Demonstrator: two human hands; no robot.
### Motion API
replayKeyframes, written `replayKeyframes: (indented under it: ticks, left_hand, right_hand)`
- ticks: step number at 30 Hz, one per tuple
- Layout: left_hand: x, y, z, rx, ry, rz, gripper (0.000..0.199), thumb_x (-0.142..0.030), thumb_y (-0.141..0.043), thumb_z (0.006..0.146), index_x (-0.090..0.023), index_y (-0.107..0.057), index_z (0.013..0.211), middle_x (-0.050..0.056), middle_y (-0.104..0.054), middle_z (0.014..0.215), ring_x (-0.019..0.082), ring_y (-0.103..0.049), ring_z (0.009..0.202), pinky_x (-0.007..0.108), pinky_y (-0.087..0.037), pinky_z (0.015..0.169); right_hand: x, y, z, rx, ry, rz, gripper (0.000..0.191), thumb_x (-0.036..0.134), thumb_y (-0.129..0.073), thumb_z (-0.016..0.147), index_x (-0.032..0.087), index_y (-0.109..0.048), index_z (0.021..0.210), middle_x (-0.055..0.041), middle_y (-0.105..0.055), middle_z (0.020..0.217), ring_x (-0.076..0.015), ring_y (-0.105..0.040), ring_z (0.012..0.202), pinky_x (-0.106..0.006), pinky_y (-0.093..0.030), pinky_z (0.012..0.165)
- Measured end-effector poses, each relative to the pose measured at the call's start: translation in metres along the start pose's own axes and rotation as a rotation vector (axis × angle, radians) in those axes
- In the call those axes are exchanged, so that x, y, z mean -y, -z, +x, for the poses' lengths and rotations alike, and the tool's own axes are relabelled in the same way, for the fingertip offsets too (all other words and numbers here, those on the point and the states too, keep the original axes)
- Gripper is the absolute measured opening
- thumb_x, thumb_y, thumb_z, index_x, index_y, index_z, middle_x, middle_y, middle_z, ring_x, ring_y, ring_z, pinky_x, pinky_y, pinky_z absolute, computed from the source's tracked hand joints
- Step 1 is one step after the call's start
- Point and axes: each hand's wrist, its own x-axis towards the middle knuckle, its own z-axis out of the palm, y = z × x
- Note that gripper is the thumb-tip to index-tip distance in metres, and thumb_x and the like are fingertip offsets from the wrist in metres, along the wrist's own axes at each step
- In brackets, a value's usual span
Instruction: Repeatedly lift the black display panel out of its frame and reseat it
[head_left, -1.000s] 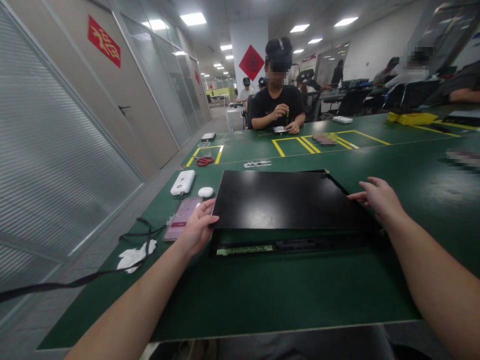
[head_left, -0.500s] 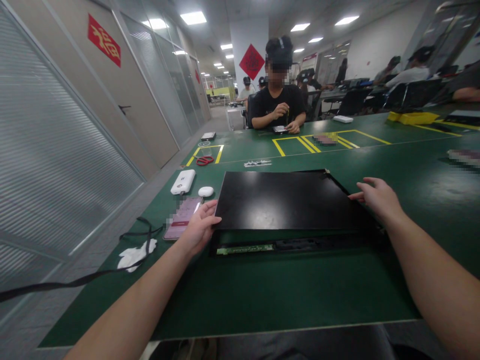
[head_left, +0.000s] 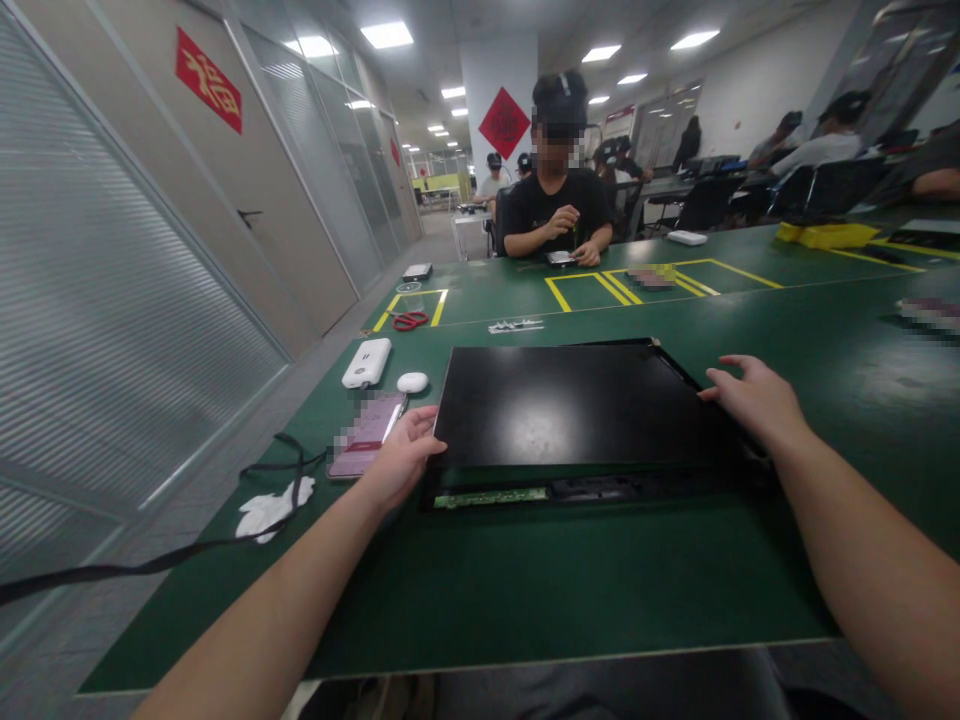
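A flat black display panel lies at a slant over a black frame, its near edge apart from the frame's bottom strip. A green circuit board shows along that strip. My left hand grips the panel's left edge, thumb on the near corner and fingers along the side. At the far right edge, my right hand has its fingers apart, with fingertips at the rim of the panel and frame. Whether they press on the panel or the frame is hard to make out.
On the green table, left, are a phone, a white power bank, a white earbud case, crumpled white gloves or tissue and a black strap. Red-handled scissors lie farther back. A person works opposite.
The panel has come slightly down and toward me, its near edge closer to the frame's strip. My left hand shifted a little with it; my right fingers lifted and spread slightly.
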Motion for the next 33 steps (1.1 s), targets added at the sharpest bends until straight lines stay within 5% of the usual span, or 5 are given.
replayKeyframes:
  ticks: [15, 19, 22, 25, 33]
  left_hand:
    - [0.006, 0.001, 0.001, -0.071, -0.057, 0.057, 0.054, -0.011, -0.093, 0.052, -0.016, -0.063, 0.097, 0.007, -0.075, 0.098, 0.023, -0.070, 0.102, 0.034, -0.053, 0.093]
    - [0.008, 0.005, 0.003, -0.064, -0.090, 0.121, 0.058, -0.014, -0.094, 0.049, -0.016, -0.062, 0.097, 0.013, -0.070, 0.123, 0.027, -0.064, 0.122, 0.039, -0.046, 0.109]
    - [0.011, 0.009, 0.006, -0.076, -0.100, 0.262, 0.056, -0.022, -0.092, 0.050, -0.018, -0.062, 0.097, 0.017, -0.049, 0.155, 0.033, -0.049, 0.141, 0.044, -0.038, 0.118]
    - [0.015, 0.015, 0.010, -0.086, -0.092, 0.486, 0.053, -0.026, -0.090, 0.055, -0.019, -0.063, 0.101, 0.018, -0.032, 0.166, 0.036, -0.036, 0.150, 0.049, -0.028, 0.122]
    - [0.020, 0.027, 0.013, -0.042, -0.169, 0.952, 0.049, -0.036, -0.080, 0.071, -0.018, -0.065, 0.115, 0.021, -0.035, 0.164, 0.036, -0.036, 0.151, 0.049, -0.032, 0.120]
  right_hand:
    - [-0.002, 0.000, 0.003, 0.038, -0.001, -0.067, 0.054, 0.034, -0.055, 0.081, 0.021, -0.059, 0.134, -0.0051, -0.077, 0.085, -0.0315, -0.065, 0.114, -0.040, -0.046, 0.089]
    - [-0.004, -0.001, 0.005, 0.027, 0.019, -0.084, 0.054, 0.034, -0.054, 0.080, 0.021, -0.059, 0.132, -0.0057, -0.077, 0.084, -0.0324, -0.066, 0.111, -0.040, -0.046, 0.083]
    - [-0.006, -0.003, 0.008, 0.021, 0.036, -0.093, 0.053, 0.034, -0.054, 0.078, 0.022, -0.061, 0.129, -0.0054, -0.077, 0.081, -0.0323, -0.067, 0.107, -0.039, -0.046, 0.079]
    - [-0.009, -0.005, 0.012, 0.016, 0.038, -0.103, 0.050, 0.033, -0.056, 0.077, 0.023, -0.062, 0.126, -0.0047, -0.077, 0.080, -0.0323, -0.067, 0.106, -0.039, -0.046, 0.078]
    - [-0.005, -0.002, 0.009, 0.045, 0.002, -0.109, 0.050, 0.033, -0.056, 0.078, 0.025, -0.062, 0.126, -0.0036, -0.077, 0.084, -0.0312, -0.066, 0.111, -0.037, -0.044, 0.077]
